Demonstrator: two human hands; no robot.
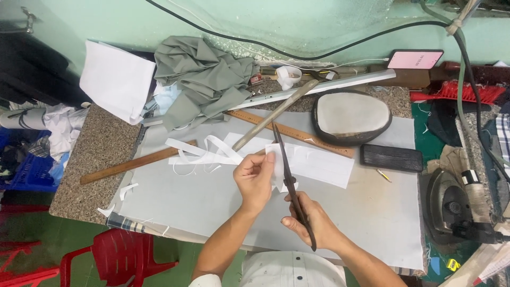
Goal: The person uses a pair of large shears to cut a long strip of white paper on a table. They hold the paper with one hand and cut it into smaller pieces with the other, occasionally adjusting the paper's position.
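Head view, left hand pinching white strip, right hand gripping shears, near table edge.

Grey-green cloth sits bunched up well beyond the hands, against the wall, with a white sheet leaning just to its left. A long wooden ruler lies angled off to the left of the hands, a second ruler stretches away past them, and a metal bar runs further back. Beyond and right of them rests an oval pressing pad, a dark block just beside it. Far right stands an iron; a red brush lies behind. Below left, a red plastic chair.
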